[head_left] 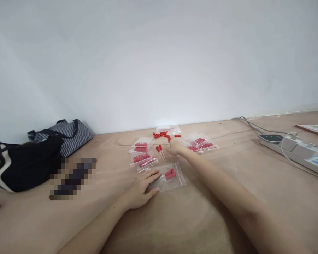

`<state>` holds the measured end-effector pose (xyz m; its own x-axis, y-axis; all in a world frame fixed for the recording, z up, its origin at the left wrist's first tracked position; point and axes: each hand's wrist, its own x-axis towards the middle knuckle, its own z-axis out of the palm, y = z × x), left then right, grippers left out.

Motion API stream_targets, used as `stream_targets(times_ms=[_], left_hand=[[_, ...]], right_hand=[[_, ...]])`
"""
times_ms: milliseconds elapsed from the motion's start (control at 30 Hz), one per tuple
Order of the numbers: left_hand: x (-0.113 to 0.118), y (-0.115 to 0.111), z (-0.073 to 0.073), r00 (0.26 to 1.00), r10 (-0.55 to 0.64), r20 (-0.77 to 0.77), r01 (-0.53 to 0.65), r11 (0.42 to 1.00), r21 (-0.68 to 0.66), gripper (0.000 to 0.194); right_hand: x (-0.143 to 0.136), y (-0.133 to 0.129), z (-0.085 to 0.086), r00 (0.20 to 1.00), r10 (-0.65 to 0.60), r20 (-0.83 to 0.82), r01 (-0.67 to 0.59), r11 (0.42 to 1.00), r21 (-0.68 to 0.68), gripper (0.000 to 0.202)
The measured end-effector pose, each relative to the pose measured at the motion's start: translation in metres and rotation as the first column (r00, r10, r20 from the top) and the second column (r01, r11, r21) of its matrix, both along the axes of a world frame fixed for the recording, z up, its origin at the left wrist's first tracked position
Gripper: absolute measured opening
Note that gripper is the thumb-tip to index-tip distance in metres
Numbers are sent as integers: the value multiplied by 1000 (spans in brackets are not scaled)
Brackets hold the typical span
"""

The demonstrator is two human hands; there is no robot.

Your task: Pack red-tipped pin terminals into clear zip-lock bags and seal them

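Note:
My left hand (143, 188) lies with its fingers apart on the left end of a clear zip bag (176, 182) that contains a few red-topped droppers (170, 174). My right hand (174, 146) reaches farther back, its fingers closed around a red-topped dropper (168, 138). Two loose droppers (159, 149) lie just left of it, their clear stems pointing toward me. Behind are several loose red bulbs (159, 134) and one more red piece (177, 135). Filled bags of red-topped pieces lie to the left (141, 158) and right (201, 143).
A white power strip (299, 151) with cables is on the right, near a flat board (314, 129). At the left are a black bag (29, 164), a striped bag (74, 137) and a pixelated dark object (72, 180). The wall (159, 63) bounds the table's back.

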<state>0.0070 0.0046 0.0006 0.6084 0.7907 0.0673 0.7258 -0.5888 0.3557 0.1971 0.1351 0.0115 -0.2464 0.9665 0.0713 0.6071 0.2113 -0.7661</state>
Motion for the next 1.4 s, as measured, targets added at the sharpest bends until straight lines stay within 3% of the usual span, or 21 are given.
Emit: stream_targets(times_ms=[67, 167, 267, 400, 467, 567, 667, 733, 867, 967, 1067, 1167, 1267, 1400], left_hand=[[0, 0, 0, 1000, 0, 11, 0, 1000, 2, 42], [0, 0, -1, 1000, 5, 5, -5, 1000, 2, 42], [1, 1, -2, 1000, 4, -5, -4, 1000, 4, 43], [0, 3, -4, 1000, -6, 3, 6, 1000, 12, 42], [0, 3, -5, 1000, -6, 8, 6, 1000, 12, 42], [-1, 4, -5, 1000, -12, 5, 12, 1000, 18, 42], [-1, 4, -6, 1000, -14, -4, 14, 1000, 24, 42], [0, 3, -5, 1000, -10, -4, 10, 1000, 24, 42], [0, 2, -4, 1000, -2, -7, 2, 1000, 15, 42], [0, 3, -4, 1000, -4, -23, 4, 1000, 8, 42], [-1, 4, -5, 1000, -6, -24, 6, 1000, 21, 42], [-1, 5, -6, 1000, -5, -22, 6, 1000, 27, 42], [-1, 5, -6, 1000, -6, -23, 6, 1000, 6, 43], [0, 4, -4, 1000, -4, -21, 4, 1000, -5, 43]], right_hand=[[17, -10, 4, 999, -23, -34, 21, 999, -43, 50], [44, -31, 2, 964, -35, -265, -2, 990, -140, 54], [65, -52, -9, 872, -149, -466, 55, 976, -209, 42], [78, -65, -32, 755, -258, -603, 196, 966, -169, 24], [80, -67, -43, 780, -234, -580, 206, 972, -115, 19], [78, -66, -54, 884, -157, -440, 181, 983, 13, 19], [75, -64, -53, 964, -155, -216, 195, 963, 183, 25], [72, -62, -47, 978, -196, -66, 206, 954, 218, 26], [72, -57, -35, 980, -185, 69, 180, 981, 73, 14], [77, -58, -33, 988, -132, -87, 121, 985, -120, 12], [82, -65, -34, 905, -176, -388, 74, 962, -262, 12], [80, -71, -33, 724, -309, -617, 141, 941, -307, 13], [74, -72, -35, 587, -408, -700, 237, 913, -333, 13], [71, -67, -39, 514, -433, -741, 332, 897, -293, 16]])
